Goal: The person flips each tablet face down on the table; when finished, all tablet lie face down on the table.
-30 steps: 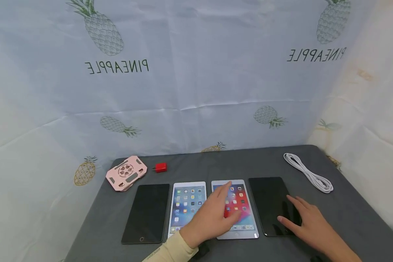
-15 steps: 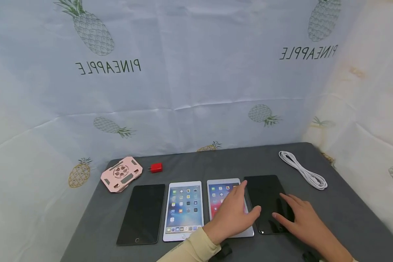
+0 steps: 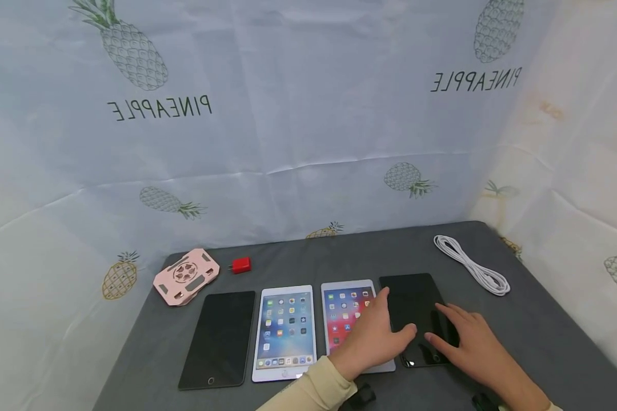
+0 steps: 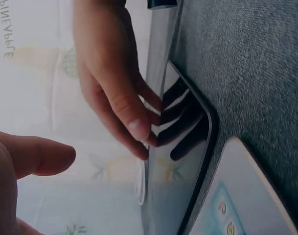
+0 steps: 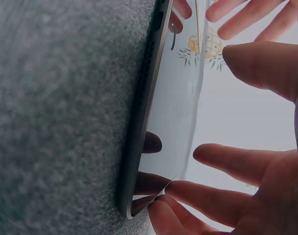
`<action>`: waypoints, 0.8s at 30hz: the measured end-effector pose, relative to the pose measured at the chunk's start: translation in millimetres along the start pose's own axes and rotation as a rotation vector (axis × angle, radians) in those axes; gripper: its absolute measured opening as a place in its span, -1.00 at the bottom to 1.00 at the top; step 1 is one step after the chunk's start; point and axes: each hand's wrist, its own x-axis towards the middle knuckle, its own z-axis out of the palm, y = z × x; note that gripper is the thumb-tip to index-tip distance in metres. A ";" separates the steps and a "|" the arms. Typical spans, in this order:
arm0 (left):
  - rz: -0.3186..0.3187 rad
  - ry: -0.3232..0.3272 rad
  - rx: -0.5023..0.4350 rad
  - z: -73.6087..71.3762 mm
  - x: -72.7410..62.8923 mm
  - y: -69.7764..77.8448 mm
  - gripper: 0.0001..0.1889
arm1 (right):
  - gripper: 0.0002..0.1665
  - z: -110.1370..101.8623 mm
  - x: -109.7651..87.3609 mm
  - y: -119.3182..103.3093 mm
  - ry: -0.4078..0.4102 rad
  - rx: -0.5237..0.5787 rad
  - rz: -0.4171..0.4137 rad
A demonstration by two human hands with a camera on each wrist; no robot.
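Note:
Both hands are spread near a black tablet (image 3: 408, 299) that lies flat at the right of a row. My left hand (image 3: 375, 337) hovers over the white tablet with a red and blue screen (image 3: 334, 319), thumb and fingertips reaching toward the black tablet's left edge. My right hand (image 3: 473, 345) is over the black tablet's lower right side, fingers relaxed and apart. In the right wrist view its lower fingertips are right at the edge of the dark glass (image 5: 173, 112), which reflects them. The left wrist view shows my left thumb (image 4: 46, 155) lifted away from the tablets.
Left in the row lie a white tablet with a blue screen (image 3: 286, 334) and another black tablet (image 3: 218, 339). Behind them are a pink slotted stand (image 3: 187, 277) and a red charger plug (image 3: 241, 265). A coiled white cable (image 3: 473, 265) lies at the back right of the grey table (image 3: 308, 262).
My left hand has moved right, from over the red-screened white tablet toward the right black tablet. My right hand stays over that tablet. The head view has shifted slightly.

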 end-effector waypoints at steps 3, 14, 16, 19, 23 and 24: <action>-0.012 0.002 -0.022 3.1 2.0 2.0 -0.06 | -0.04 -0.2 0.3 0.2 0.002 0.003 -0.003; -0.032 -0.010 -0.095 8.4 9.2 4.3 -0.10 | -0.05 0.0 3.4 -0.9 0.006 -0.006 -0.019; -0.041 -0.010 -0.105 8.9 10.0 5.5 -0.10 | -0.06 0.2 3.8 -1.2 0.008 -0.007 -0.023; -0.053 -0.011 -0.118 9.9 11.6 6.9 -0.10 | -0.05 0.1 4.9 -1.8 0.001 -0.006 -0.019; -0.071 -0.020 -0.107 11.3 13.6 8.5 -0.12 | -0.03 -1.0 6.3 -3.0 -0.015 -0.015 -0.009; -0.075 -0.024 -0.102 11.7 14.0 8.7 -0.12 | -0.02 -1.5 6.5 -3.2 -0.018 -0.018 -0.008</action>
